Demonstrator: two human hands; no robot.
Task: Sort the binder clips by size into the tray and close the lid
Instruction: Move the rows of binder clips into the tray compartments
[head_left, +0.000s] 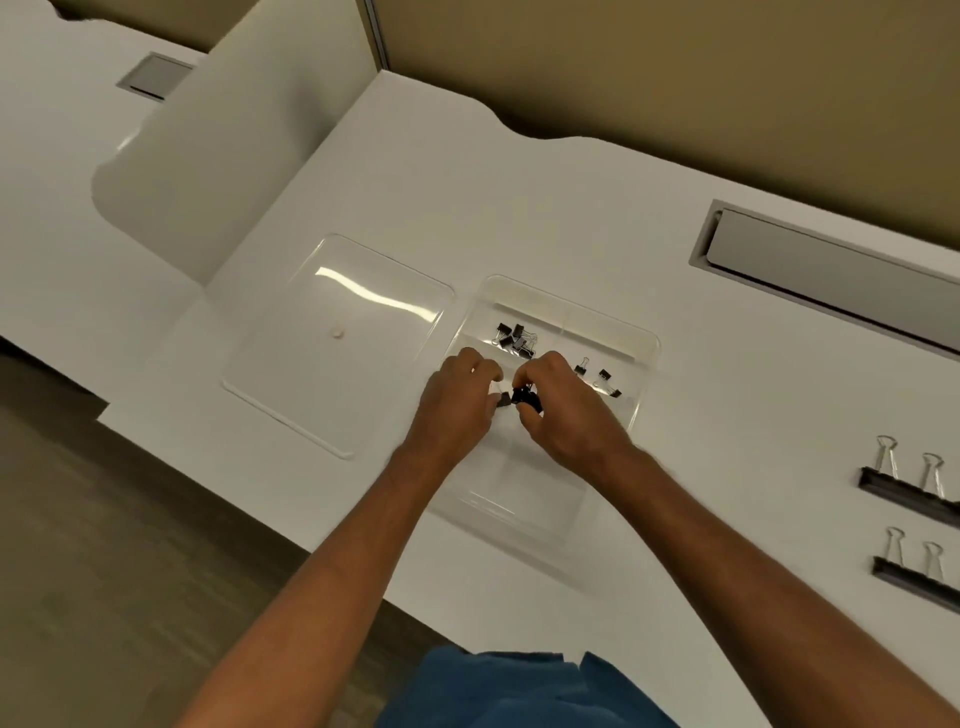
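A clear plastic tray (644, 345) with compartments lies on the white desk. Several small black binder clips (514, 335) are piled in its far left compartment. A few more small clips (602, 378) lie in a compartment to the right. My left hand (457, 405) and my right hand (561, 410) meet over the tray's middle. My right fingers pinch a small black clip (525, 397). A grey clip (503, 399) sits at my left fingertips. The clear lid (291, 364) lies flat to the left of the tray.
Two large black binder clips (906, 486) (914, 574) lie on the desk at the right edge. A grey cable slot (831, 275) is set into the desk behind the tray. A white divider panel (234, 156) stands at the left.
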